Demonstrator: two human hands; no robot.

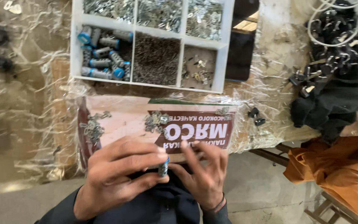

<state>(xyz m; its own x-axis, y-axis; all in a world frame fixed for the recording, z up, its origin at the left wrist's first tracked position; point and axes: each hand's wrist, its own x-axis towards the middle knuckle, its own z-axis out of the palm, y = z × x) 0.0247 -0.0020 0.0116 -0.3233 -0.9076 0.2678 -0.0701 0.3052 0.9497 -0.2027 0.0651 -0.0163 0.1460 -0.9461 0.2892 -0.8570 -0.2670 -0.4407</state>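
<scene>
My left hand (119, 176) pinches a small grey metal cylinder with a blue end (163, 168) between thumb and fingers, close to my body. My right hand (204, 172) hovers beside it with fingers spread, its fingertips near the cylinder; whether they touch it I cannot tell. Both hands sit over the near edge of a printed cardboard sheet (125, 118) bearing small piles of metal parts (156, 121). Similar blue-capped cylinders (102, 52) fill the left compartment of a white divided tray (75, 45) beyond.
The tray's other compartments hold thin pins (156, 58) and small metal pieces (201, 18). Crinkled clear plastic covers the table (30, 108). Black parts and a white cable (332, 37) lie at right, above orange cloth (340, 166).
</scene>
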